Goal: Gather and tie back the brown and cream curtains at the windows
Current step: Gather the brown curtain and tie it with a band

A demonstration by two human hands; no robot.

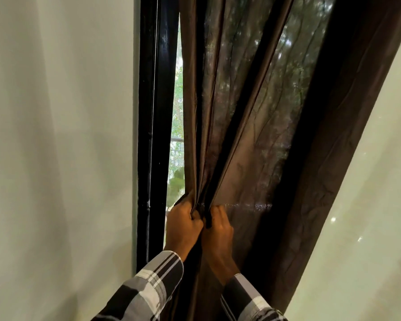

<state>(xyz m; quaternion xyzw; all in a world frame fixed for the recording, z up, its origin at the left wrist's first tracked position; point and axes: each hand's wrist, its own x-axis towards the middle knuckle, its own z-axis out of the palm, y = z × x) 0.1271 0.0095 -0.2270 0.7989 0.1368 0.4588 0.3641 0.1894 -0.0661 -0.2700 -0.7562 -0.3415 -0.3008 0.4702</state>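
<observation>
At lower centre of the frame, both hands clench gathered folds of the brown curtain [252, 135].
Left hand [183, 224] and right hand [218, 230] sit side by side, touching, fingers curled round pleats. Curtain rises toward upper right; black window frame [153, 135] stands left of it; cream curtain [366, 193] hangs at right.

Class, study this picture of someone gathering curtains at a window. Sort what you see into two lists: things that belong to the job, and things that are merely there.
Part of the job:
- brown curtain, bunched into folds
- cream curtain, at right
- left hand, gripping the brown folds
- right hand, gripping the brown folds beside it

Merely there:
- black window frame
- cream wall
- greenery outside
- plaid sleeves
</observation>
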